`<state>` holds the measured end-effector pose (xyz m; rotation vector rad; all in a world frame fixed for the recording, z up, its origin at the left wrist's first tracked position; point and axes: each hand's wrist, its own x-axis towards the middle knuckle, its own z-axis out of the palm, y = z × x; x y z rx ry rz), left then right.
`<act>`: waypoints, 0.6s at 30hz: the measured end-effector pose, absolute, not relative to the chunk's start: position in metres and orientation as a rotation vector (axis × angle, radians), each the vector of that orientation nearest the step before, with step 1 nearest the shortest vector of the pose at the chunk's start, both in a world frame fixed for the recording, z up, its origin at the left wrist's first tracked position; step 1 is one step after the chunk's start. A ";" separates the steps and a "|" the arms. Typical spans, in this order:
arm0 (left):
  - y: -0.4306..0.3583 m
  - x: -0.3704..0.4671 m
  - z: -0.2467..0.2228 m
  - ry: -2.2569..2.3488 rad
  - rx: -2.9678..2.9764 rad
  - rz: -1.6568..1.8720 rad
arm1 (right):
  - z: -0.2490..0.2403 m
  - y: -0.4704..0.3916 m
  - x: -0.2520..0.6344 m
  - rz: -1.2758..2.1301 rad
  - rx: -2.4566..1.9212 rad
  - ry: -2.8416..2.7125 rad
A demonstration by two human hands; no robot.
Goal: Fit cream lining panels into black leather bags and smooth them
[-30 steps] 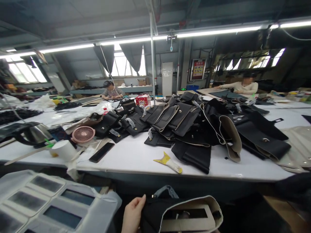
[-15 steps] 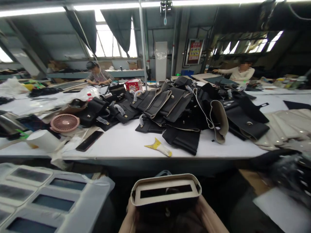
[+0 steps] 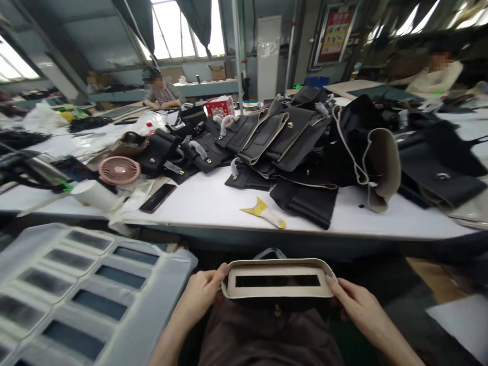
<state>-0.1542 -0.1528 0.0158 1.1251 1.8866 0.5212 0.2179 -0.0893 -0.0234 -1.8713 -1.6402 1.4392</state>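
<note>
A black handbag (image 3: 280,304) with a pale beige lining faces me, its wide mouth upward, just in front of my lap. Inside the mouth sits a beige rectangular frame piece (image 3: 280,292) with a long dark slot. My left hand (image 3: 202,290) grips the left end of the rim, thumb at the edge and fingers mostly hidden outside. At the right end my right hand (image 3: 351,297) pinches the rim, its thumb reaching the inner edge. A plastic-wrapped handle (image 3: 271,251) shows beyond the far rim. On the near side there is a small metal clasp (image 3: 278,309).
A white table (image 3: 213,206) ahead carries a heap of black bags (image 3: 267,137), a yellow cutout (image 3: 263,212), a phone (image 3: 157,197) and a pink fan (image 3: 119,170). Pale covered panels (image 3: 125,259) lie at my left. Two people sit across the room.
The view has tilted downward and shifted left. My hands, largely hidden low at the bag's sides before, now hold both ends of its rim. The frame piece stays inside.
</note>
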 end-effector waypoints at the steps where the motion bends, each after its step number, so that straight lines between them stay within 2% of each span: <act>1: -0.154 -0.151 0.022 1.901 1.193 0.472 | -0.022 -0.086 0.216 1.429 -1.909 -1.711; 8: -0.146 -0.136 0.038 2.227 1.534 0.048 | -0.023 -0.070 0.210 1.368 -1.997 -2.014; 18: -0.146 -0.126 0.021 2.351 1.517 -0.054 | -0.011 -0.072 0.192 0.914 -2.079 -2.229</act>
